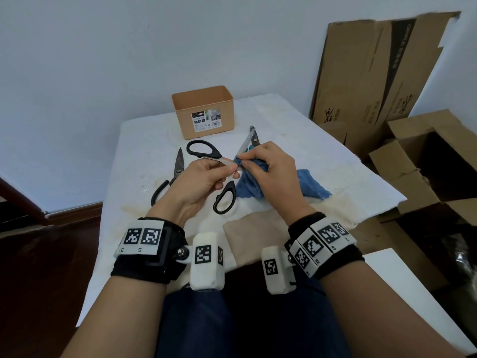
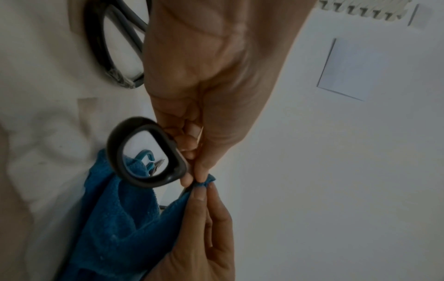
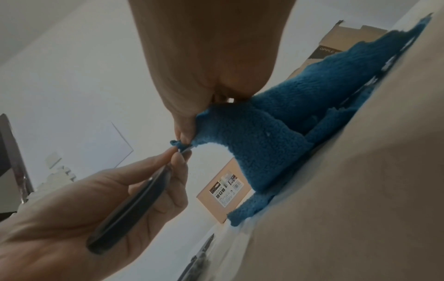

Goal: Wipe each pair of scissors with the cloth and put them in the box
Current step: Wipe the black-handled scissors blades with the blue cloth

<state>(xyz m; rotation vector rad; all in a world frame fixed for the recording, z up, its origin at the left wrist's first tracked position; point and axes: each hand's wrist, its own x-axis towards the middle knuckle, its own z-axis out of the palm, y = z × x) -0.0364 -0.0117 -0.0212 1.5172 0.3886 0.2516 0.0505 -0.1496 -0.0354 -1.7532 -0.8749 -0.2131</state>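
My left hand (image 1: 228,165) grips a black-handled pair of scissors (image 1: 204,149) near the pivot, above the table's middle, with the silver blade pointing up and away. My right hand (image 1: 244,161) pinches a blue cloth (image 1: 307,184) around the base of that blade; the rest of the cloth trails onto the table. The wrist views show the same pinch: handle loop (image 2: 153,182), cloth (image 3: 264,133), right fingertips (image 3: 185,140). A second dark pair of scissors (image 1: 170,177) lies to the left. Small teal-handled snips (image 1: 254,140) lie behind my right hand. The tan box (image 1: 204,109) stands open at the back.
The table (image 1: 144,140) has a white cover with pale stains. A flattened cardboard sheet (image 1: 374,73) leans on the wall at the right, with open cardboard boxes (image 1: 426,161) beside the table's right edge. A dark floor lies to the left.
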